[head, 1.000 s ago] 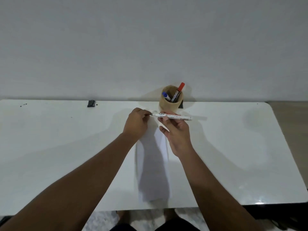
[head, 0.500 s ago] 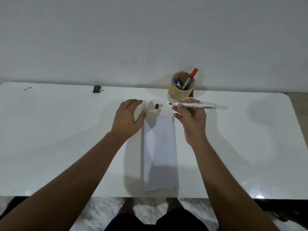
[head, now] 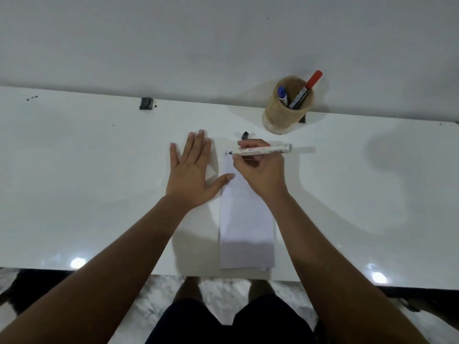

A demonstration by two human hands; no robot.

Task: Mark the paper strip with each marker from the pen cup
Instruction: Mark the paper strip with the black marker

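Observation:
A long white paper strip (head: 246, 232) lies lengthwise on the white table (head: 87, 182), reaching its near edge. My right hand (head: 260, 172) grips an uncapped white marker (head: 263, 149), held sideways with its dark tip at the strip's far left corner. A small dark mark sits by the tip. My left hand (head: 192, 175) lies flat with fingers spread on the table, its thumb on the strip's left edge. The marker's black cap (head: 245, 135) rests on the table just beyond the strip. A tan pen cup (head: 285, 115) holds a blue-capped marker (head: 282, 94) and a red-capped marker (head: 306, 88).
A small black object (head: 145, 103) sits at the table's far edge, against the white wall. Another dark piece (head: 302, 118) shows behind the cup. A few dark specks (head: 32, 97) lie at the far left. Marble floor and my legs show below the near edge.
The cap came off and now lies on the table. My right hand brought the marker tip down to the strip's far end. My left hand flattened beside the strip.

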